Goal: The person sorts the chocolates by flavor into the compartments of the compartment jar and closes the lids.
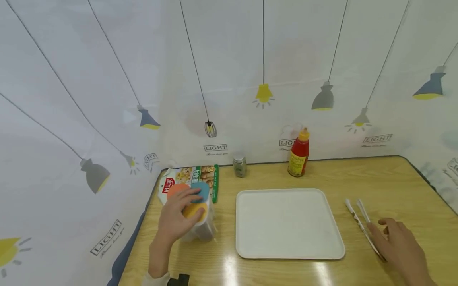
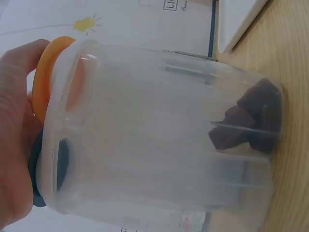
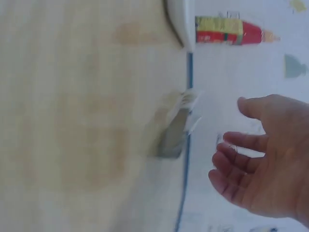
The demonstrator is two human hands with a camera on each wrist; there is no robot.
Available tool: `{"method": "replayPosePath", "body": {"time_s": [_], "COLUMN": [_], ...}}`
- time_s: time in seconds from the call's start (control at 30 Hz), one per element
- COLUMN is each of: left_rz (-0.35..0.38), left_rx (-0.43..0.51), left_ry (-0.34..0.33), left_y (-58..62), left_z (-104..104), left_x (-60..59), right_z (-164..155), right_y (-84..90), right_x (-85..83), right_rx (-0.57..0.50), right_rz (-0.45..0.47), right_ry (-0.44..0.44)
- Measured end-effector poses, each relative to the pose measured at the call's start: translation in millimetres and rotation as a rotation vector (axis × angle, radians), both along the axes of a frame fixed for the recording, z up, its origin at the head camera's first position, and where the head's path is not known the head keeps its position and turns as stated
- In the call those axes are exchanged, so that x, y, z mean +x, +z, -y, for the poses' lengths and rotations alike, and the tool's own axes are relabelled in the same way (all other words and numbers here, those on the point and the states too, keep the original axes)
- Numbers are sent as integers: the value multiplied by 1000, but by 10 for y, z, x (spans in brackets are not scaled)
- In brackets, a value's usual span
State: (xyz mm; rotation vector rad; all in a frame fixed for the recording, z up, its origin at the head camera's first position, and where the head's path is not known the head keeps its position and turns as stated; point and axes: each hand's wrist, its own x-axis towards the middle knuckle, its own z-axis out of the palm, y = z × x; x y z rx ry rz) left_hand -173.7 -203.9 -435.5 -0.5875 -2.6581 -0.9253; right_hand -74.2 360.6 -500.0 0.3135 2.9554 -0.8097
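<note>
My left hand (image 1: 180,214) rests from above on a clear storage container (image 1: 204,231), its fingers spread over orange, blue and yellow lids. In the left wrist view the container (image 2: 145,130) stands with its base at the wooden table, and dark brown chunks (image 2: 246,121) lie at the bottom of one compartment. Part of its top is hidden under my palm. Over the right side of the table, my right hand (image 1: 400,244) hovers beside a pair of tongs (image 1: 363,228), fingers loosely bent and holding nothing. A gap separates this hand (image 3: 265,159) from the tongs in the right wrist view.
Between my hands lies a white tray (image 1: 288,224). A red sauce bottle (image 1: 299,155) and a small spice jar (image 1: 239,165) stand near the back wall. Behind the container is a green-and-white food packet (image 1: 209,178). Lamp-printed sheeting (image 1: 236,51) surrounds the table.
</note>
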Motion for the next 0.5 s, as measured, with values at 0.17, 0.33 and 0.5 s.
{"method": "replayPosePath", "body": {"time_s": [0.17,0.33,0.5], "left_rz": [-66,-275,-178], "left_rx": [-63,-150,-398], "left_ry": [14,-110,-318], "left_y": [68,172,146], "left_z": [-23,-428,-992], "left_x": [61,147,208], "right_z": [512,1053,1431], "right_y": [206,413,459], "right_x": [-128,-253,-303], "right_rx": [-4,41,183], "right_rz": [-328,-511,-522], "right_ry": [141,334,527]}}
